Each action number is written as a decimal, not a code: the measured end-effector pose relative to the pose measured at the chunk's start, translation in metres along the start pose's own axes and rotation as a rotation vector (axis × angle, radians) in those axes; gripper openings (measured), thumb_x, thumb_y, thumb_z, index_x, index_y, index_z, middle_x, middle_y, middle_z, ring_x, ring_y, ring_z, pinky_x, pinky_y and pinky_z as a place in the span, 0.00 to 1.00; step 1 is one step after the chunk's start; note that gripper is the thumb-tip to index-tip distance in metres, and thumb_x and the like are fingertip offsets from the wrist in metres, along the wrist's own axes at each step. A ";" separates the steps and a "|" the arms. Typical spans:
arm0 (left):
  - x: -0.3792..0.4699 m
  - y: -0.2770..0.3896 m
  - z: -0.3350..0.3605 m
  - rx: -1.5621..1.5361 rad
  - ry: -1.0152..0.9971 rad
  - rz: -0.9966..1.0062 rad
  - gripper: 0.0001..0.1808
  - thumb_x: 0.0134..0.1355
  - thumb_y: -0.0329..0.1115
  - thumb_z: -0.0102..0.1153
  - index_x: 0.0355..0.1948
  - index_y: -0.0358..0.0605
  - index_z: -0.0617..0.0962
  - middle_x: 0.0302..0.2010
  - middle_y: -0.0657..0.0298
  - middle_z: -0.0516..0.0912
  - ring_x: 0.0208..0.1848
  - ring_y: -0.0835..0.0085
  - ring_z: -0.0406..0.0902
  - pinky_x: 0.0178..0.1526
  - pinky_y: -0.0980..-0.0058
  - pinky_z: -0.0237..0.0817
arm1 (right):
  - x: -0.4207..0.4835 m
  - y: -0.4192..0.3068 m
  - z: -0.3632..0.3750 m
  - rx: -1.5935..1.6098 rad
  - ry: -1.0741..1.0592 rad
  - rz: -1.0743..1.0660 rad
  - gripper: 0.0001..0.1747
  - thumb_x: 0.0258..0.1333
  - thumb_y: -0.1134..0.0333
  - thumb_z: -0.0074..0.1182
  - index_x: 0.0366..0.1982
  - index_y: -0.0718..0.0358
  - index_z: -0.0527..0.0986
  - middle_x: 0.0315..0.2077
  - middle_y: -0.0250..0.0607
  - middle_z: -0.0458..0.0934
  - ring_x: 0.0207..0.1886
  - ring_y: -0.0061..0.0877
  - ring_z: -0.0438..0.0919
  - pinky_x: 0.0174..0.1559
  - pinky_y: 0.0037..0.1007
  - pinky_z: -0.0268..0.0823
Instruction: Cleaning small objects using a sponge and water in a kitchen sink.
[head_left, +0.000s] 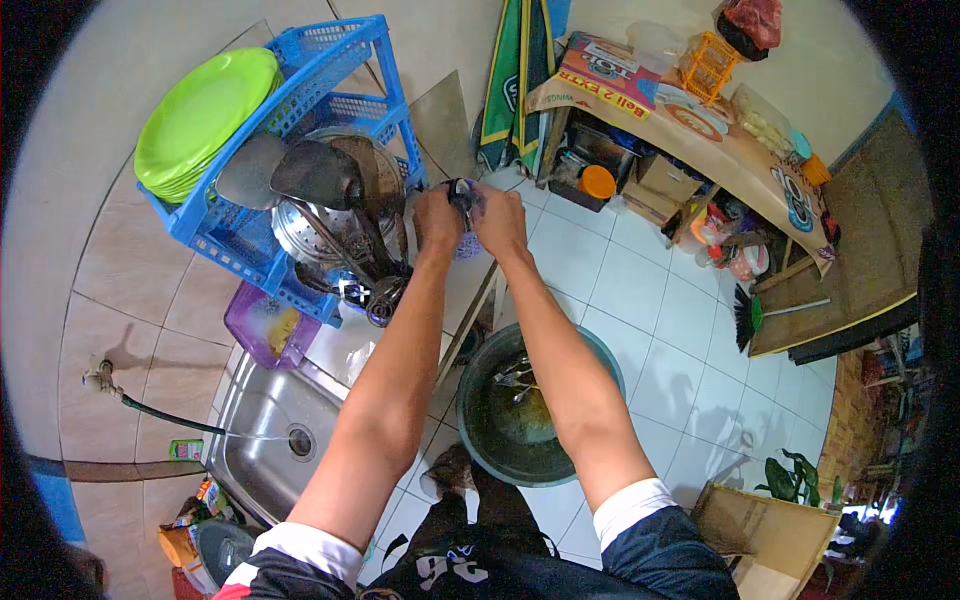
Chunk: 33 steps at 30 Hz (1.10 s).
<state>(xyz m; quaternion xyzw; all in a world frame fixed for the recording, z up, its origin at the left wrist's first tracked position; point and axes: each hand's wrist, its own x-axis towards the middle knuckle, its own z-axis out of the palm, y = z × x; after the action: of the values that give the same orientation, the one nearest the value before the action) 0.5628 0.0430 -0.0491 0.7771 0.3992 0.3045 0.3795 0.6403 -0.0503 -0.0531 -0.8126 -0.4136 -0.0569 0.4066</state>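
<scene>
Both my arms reach forward, past the dish rack. My left hand (439, 221) and my right hand (500, 219) are close together, with a small bundle of dark and shiny metal utensils (460, 196) between them. Just below the hands, a purple perforated basket (469, 246) shows in part. To the left stands a blue plastic dish rack (259, 247) with a stack of green plates (206, 112), a metal strainer (300, 232) and dark cooking utensils (322, 176). Under my right forearm, a dark green basin (480, 450) on the floor holds several forks and spoons (517, 377).
A stainless steel sink (259, 442) lies at the left, with thin water running from a hose (169, 420). Beside it sits a purple container (247, 315). A covered table (675, 142) stands at the far right, and a broom (756, 313) is below it.
</scene>
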 end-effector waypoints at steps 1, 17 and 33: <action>-0.017 0.026 0.001 -0.001 0.015 0.170 0.10 0.56 0.27 0.55 0.36 0.36 0.84 0.32 0.46 0.84 0.37 0.49 0.83 0.39 0.58 0.71 | -0.007 0.012 -0.009 -0.016 0.007 0.021 0.20 0.50 0.75 0.57 0.48 0.63 0.80 0.37 0.52 0.83 0.39 0.47 0.81 0.47 0.43 0.73; -0.270 -0.037 0.006 -0.226 -0.459 0.000 0.06 0.62 0.27 0.59 0.37 0.35 0.81 0.26 0.63 0.82 0.31 0.81 0.78 0.36 0.80 0.69 | -0.290 0.070 -0.061 0.375 0.225 0.592 0.10 0.55 0.76 0.57 0.41 0.65 0.80 0.31 0.42 0.83 0.31 0.25 0.81 0.38 0.28 0.72; -0.300 -0.133 0.110 -0.064 -0.603 -0.021 0.08 0.57 0.32 0.61 0.33 0.38 0.83 0.29 0.55 0.86 0.34 0.66 0.85 0.41 0.70 0.73 | -0.390 0.155 -0.041 0.169 0.256 0.775 0.10 0.61 0.67 0.58 0.41 0.66 0.81 0.29 0.41 0.83 0.31 0.24 0.81 0.39 0.28 0.72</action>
<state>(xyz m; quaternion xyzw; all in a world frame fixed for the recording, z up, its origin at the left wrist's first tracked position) 0.4479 -0.1980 -0.2693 0.8160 0.2668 0.0686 0.5081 0.5082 -0.3744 -0.2885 -0.8583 -0.0267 0.0340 0.5113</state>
